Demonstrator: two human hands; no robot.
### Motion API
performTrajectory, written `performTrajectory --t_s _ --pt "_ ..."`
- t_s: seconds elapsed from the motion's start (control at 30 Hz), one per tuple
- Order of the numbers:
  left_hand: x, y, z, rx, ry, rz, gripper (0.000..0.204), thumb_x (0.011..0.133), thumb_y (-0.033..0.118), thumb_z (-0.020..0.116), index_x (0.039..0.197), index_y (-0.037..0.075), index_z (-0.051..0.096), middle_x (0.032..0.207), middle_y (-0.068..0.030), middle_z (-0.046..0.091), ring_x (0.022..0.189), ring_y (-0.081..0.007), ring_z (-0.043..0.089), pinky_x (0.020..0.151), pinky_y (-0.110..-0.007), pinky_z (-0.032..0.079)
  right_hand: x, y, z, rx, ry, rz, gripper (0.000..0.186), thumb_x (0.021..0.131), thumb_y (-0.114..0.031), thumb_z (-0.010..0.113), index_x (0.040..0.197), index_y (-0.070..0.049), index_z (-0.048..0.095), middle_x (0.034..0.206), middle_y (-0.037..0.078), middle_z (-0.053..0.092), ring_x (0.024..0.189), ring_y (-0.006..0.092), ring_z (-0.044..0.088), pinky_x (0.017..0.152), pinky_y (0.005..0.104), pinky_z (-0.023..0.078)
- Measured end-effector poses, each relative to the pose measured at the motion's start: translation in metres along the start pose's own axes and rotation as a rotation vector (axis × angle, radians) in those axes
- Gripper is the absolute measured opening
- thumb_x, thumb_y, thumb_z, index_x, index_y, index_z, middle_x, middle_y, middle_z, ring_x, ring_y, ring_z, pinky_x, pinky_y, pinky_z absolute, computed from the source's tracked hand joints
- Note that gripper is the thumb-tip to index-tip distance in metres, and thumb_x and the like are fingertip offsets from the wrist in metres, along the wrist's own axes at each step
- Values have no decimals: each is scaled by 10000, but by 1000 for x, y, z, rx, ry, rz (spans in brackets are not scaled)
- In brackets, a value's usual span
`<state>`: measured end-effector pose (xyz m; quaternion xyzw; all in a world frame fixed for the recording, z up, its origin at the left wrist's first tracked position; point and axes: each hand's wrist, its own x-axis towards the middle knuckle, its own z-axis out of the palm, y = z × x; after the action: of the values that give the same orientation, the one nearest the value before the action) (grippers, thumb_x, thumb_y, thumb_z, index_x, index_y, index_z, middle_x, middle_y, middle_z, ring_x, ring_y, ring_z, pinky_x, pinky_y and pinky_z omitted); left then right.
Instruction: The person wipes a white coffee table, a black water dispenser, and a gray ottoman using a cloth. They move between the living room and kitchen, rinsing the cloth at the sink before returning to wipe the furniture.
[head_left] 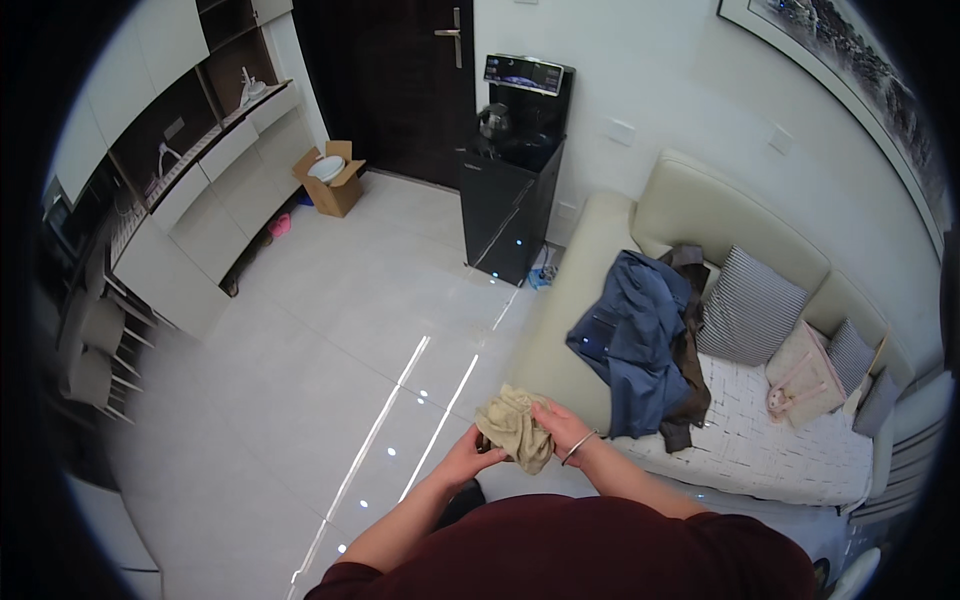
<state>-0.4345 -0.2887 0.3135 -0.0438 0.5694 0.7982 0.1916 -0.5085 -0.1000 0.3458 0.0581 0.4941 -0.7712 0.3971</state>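
Note:
A crumpled beige cloth [518, 428] is held in front of my body, between both hands. My left hand [468, 458] grips its lower left side, near a small dark patch at the cloth's edge that I cannot make out. On the other side my right hand [562, 432], with a bangle at the wrist, is closed on the cloth's upper right part. Some of the fingers are hidden behind the folds. Close to my right hand is the arm of a cream sofa [560, 350], with a blue jacket [635, 330] and a dark brown garment [692, 385] lying on the seat.
Striped cushions [752, 305] and a pink bag [806, 375] rest on the sofa. A black water dispenser [505, 200] with a kettle stands against the wall, beside a dark door [390, 90]. An opened cardboard box [338, 190] sits by white cabinets [205, 240]. Chairs [95, 375] are at far left.

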Motion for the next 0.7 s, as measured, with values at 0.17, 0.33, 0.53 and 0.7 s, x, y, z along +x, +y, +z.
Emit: performTrajectory --t_s 0.17,0.33,0.53,0.7 --pt "41 77 -68 56 169 -85 388 864 183 665 1183 -2 544 1023 -56 639 901 -133 607 785 -281 497 76 -53 39 -21 -36 -194 445 957 -201 531 1347 -33 397 1236 71 546 1130 163 530 952 311 438" --pt "122 116 -118 65 155 -37 328 894 205 642 1139 -1 571 958 -43 649 826 -118 620 714 -273 514 159 -88 36 -84 107 -284 548 851 -70 651 1337 -28 401 1211 75 557 1110 178 541 961 316 434" --pt "217 174 -185 251 126 -80 310 898 185 632 1140 -2 577 973 -53 646 842 -111 601 735 -264 486 273 -148 36 -72 130 -254 450 879 -104 620 1289 -29 450 1126 73 603 1045 166 575 915 314 466" --pt "315 252 -226 252 67 47 330 901 138 615 1195 -3 562 1020 -60 645 941 -127 585 838 -279 464 356 -276 45 10 143 -512 357 918 -138 573 1246 -35 479 1103 69 609 999 162 597 861 305 493"
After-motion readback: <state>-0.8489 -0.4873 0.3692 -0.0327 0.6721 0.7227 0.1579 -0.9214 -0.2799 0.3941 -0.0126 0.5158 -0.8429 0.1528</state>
